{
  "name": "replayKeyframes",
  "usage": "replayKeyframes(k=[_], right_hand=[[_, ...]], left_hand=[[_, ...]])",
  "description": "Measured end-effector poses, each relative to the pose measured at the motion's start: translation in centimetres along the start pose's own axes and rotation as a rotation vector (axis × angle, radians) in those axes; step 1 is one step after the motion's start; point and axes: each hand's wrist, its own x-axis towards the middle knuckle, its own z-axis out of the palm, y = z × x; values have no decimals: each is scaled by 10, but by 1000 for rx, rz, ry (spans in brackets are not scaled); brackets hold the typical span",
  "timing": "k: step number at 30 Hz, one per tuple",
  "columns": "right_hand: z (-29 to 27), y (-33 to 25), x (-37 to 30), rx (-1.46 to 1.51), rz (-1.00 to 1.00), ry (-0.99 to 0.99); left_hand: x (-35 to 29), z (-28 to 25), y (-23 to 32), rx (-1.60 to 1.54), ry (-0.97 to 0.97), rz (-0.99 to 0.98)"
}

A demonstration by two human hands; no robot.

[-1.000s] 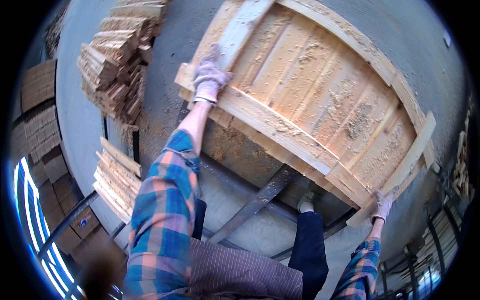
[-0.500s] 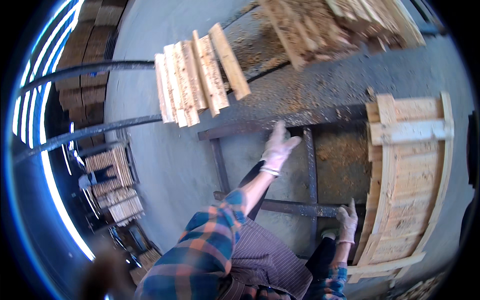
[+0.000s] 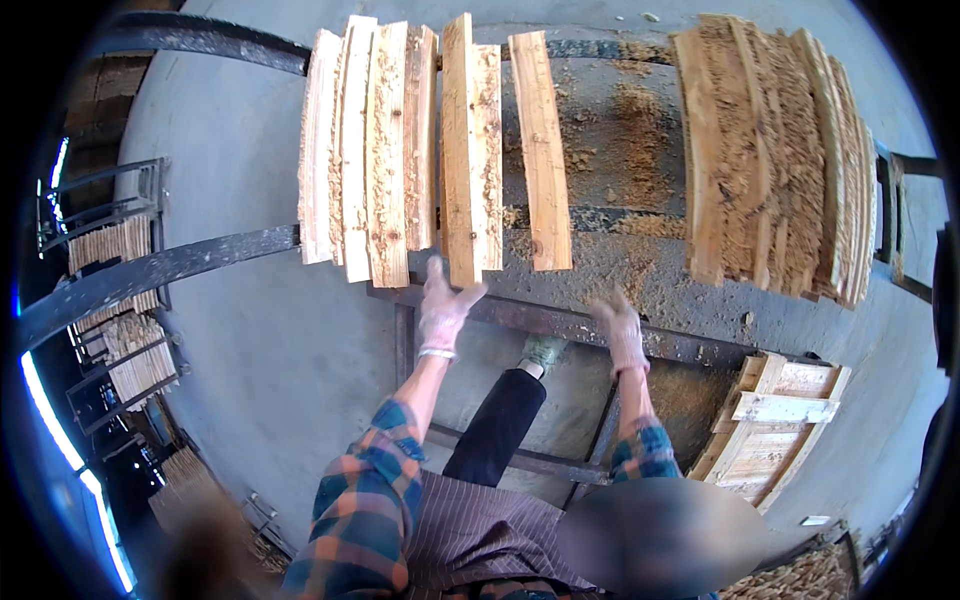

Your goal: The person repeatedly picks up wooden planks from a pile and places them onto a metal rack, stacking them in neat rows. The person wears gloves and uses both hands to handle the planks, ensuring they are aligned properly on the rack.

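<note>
1. Both hands are now working closer to the planks (image 3: 386, 150); the right hand (image 3: 620, 335) is hovering farther from the wooden panel (image 3: 785, 408) than half a second ago.
2. Gloved and seemingly empty, the left hand (image 3: 446, 315) is spreading its thumb wide just below the plank ends; whether a fingertip is touching, I cannot tell. The right hand is holding nothing visible, its fingers loosely parted over the metal frame (image 3: 540, 320).
3. To the right, the panel is resting at the frame's end.
4. Farther out, the planks are lying side by side across metal rails (image 3: 210, 265). Each is probably weighing little, staying stiff and feeling rough, slightly slippery with sawdust; gripping both long edges seems soundest.
5. Beyond a gap, a stack of boards (image 3: 760, 150) is sitting, sawdust-covered.
</note>
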Motion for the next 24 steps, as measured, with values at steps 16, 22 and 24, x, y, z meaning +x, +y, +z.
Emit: replayKeyframes(k=[16, 22, 24], right_hand=[[168, -18, 103, -215, -38, -54], [192, -43, 117, -322, 128, -314], [200, -47, 108, -194, 11, -342]], left_hand=[[94, 10, -41, -726, -7, -272], [111, 6, -70, -927, -179, -237], [113, 1, -90, -892, -174, -213]])
